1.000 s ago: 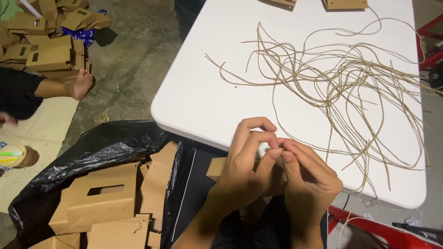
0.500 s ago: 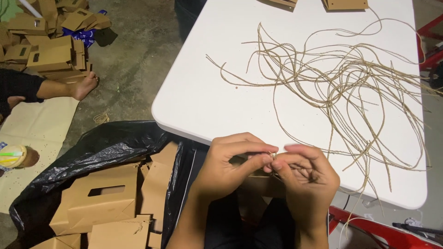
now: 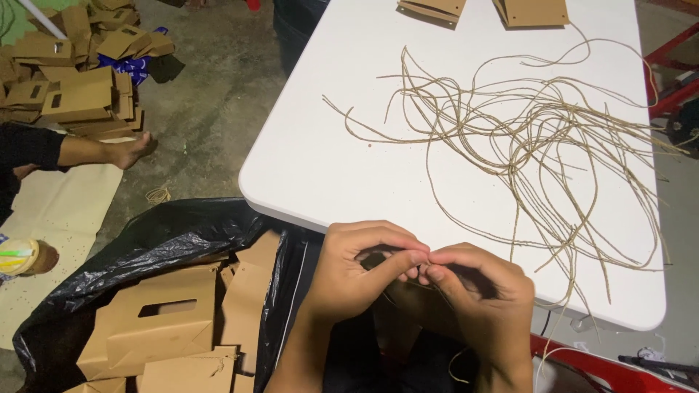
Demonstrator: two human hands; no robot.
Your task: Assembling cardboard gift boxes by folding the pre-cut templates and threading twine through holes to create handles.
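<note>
White table (image 3: 328, 167) carries many loose twine lengths (image 3: 539, 138) beyond the hands, while left hand (image 3: 357, 273) and right hand (image 3: 484, 306) pinch one strand (image 3: 426, 266) together below its near edge, finished brown bags (image 3: 160, 327) filling the black sack beside it.

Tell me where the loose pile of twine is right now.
In the head view, the twine lies spread over the right half of the white table, beyond both hands and in front of the brown cardboard pieces at the far edge.
</note>
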